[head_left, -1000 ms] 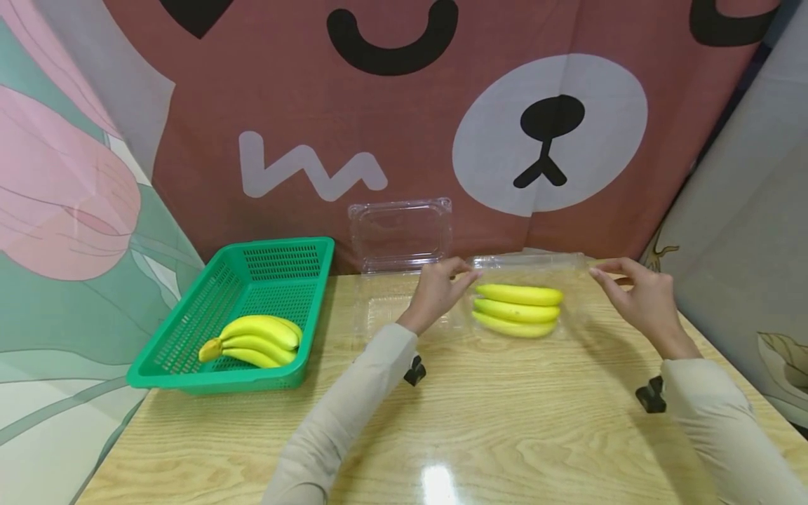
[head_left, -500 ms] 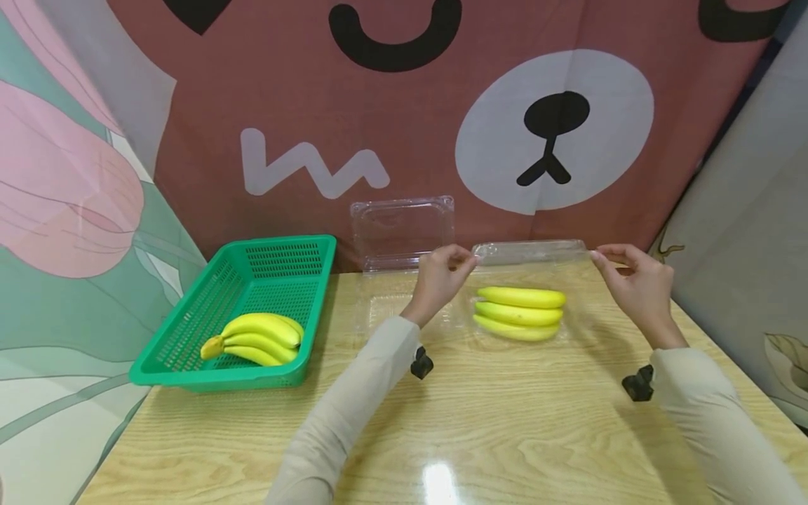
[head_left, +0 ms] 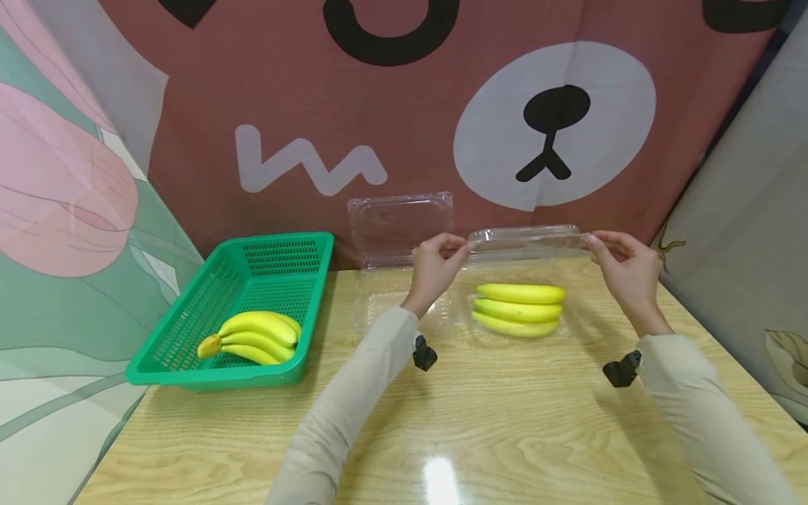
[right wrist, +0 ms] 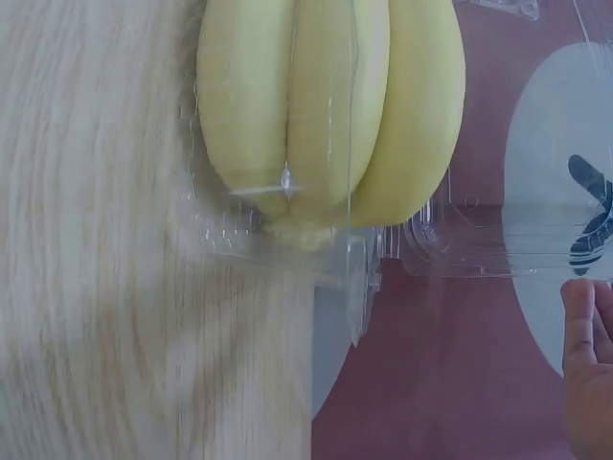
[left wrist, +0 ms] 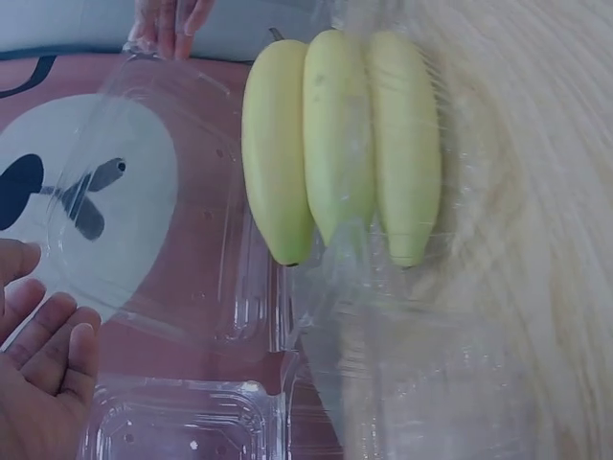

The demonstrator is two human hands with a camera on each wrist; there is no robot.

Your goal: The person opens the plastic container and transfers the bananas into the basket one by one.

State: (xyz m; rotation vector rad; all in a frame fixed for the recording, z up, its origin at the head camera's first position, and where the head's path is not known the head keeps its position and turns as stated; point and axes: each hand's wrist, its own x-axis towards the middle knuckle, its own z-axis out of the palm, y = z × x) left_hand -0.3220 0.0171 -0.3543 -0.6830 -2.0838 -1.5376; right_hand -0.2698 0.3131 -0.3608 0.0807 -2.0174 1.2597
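Three yellow bananas (head_left: 519,310) lie side by side in a clear plastic clamshell container, which sits on the table with its lid (head_left: 525,240) raised behind them. My left hand (head_left: 434,272) pinches the left corner of that lid between thumb and fingers. At the opposite corner, my right hand (head_left: 625,277) pinches it in the same way. The left wrist view shows the bananas (left wrist: 308,144) through clear plastic, with the left hand (left wrist: 48,369) at the lid's edge. Part of the right hand (right wrist: 589,364) appears at the edge of the right wrist view.
A second clear clamshell (head_left: 400,230) stands open just left, its lid upright against the printed cloth backdrop (head_left: 284,77). Farther left, a green plastic basket (head_left: 217,381) holds a bunch of bananas (head_left: 255,337). The wooden table (head_left: 505,421) ends at the backdrop.
Both hands have risen with the lid, lifting it from low behind the bananas to a steeper, higher position. The bananas, basket and second clamshell have stayed in place.
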